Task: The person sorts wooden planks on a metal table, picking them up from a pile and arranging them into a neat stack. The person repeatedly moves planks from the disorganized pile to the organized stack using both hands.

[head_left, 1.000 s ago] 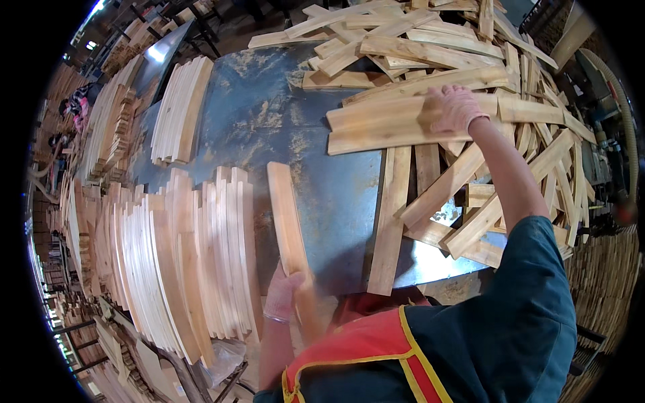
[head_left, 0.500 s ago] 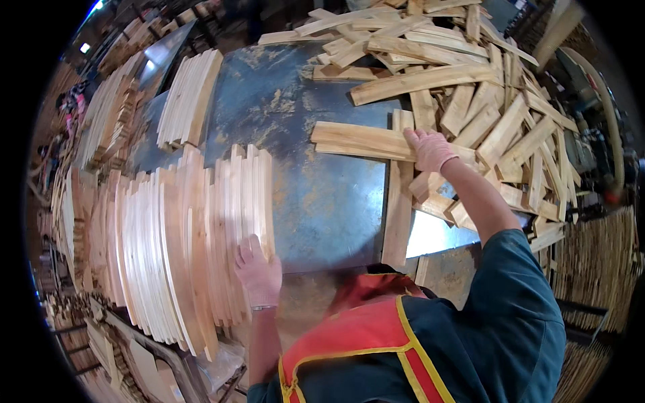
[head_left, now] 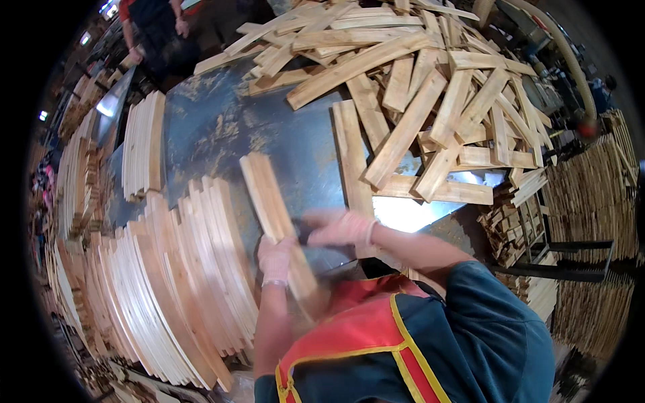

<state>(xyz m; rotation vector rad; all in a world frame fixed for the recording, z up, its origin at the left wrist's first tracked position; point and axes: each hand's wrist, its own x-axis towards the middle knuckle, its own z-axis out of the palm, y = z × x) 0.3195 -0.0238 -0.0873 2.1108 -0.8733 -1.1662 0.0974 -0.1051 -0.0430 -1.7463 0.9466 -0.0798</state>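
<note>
Head view: hands at plain wooden board.

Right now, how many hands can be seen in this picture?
4: the person's left hand holding a board, right hand to its right, and, upper left, a co-worker's higher hand and lower hand. Others may be hidden.

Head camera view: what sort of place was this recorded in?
Probably a woodworking shop or timber plant: a heap of loose wooden boards lies on a shiny blue-grey table, a closely packed row of boards sits at the left, and tall stacks of wood stand at the right.
</note>
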